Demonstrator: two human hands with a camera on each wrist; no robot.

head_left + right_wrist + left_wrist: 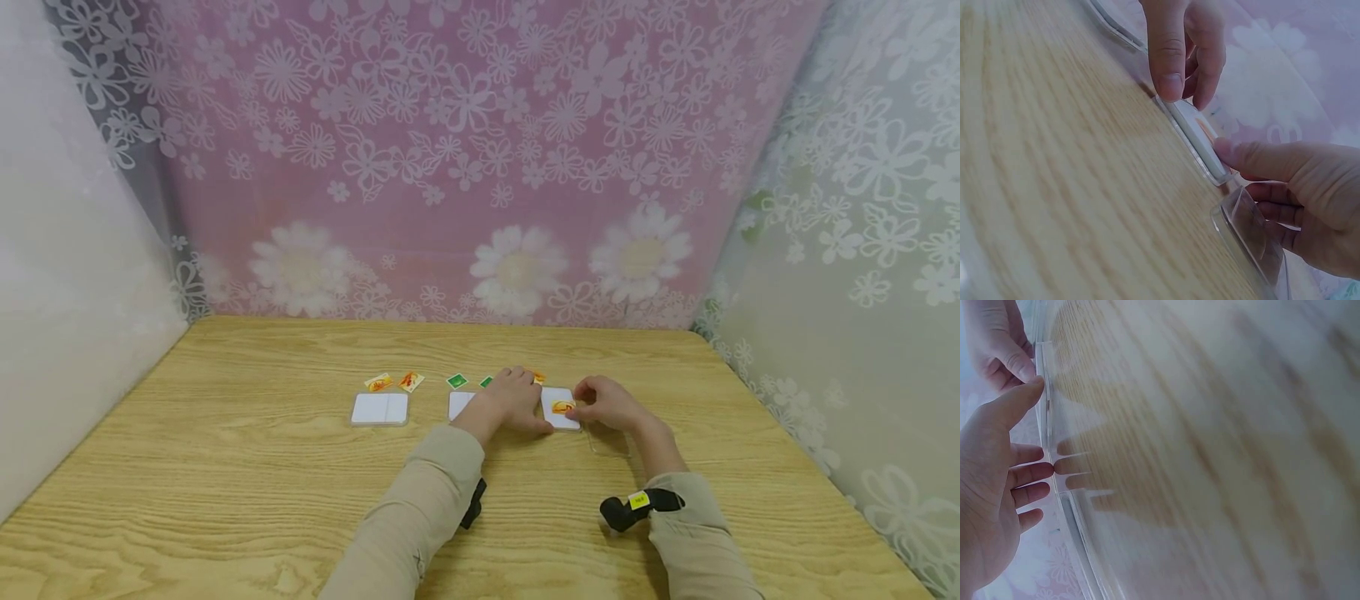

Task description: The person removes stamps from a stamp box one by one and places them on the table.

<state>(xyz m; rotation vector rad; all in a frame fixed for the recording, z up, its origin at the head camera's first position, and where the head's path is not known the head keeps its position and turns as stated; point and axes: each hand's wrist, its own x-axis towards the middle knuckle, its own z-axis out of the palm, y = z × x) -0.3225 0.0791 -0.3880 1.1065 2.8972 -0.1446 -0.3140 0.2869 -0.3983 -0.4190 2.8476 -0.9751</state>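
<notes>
In the head view a white block in a shallow clear case (553, 397) lies between the hands, with a small orange-and-yellow picture card (562, 407) on top. My left hand (513, 402) holds the case's left end, its thumb pressing the near corner in the right wrist view. From the other side my right hand (611, 404) pinches the card's right end, thumb tip on the white surface (1200, 144); its index finger is partly hidden behind the thumb. Beside the right hand lies an empty clear plastic cover (1250, 234).
Another white case (378, 409) lies to the left, and a further one (460, 404) is partly behind the left forearm. Along their far side lie orange cards (378, 382) and green cards (457, 381). Flowered curtains (450, 167) close off the back and sides of the wooden table (225, 467).
</notes>
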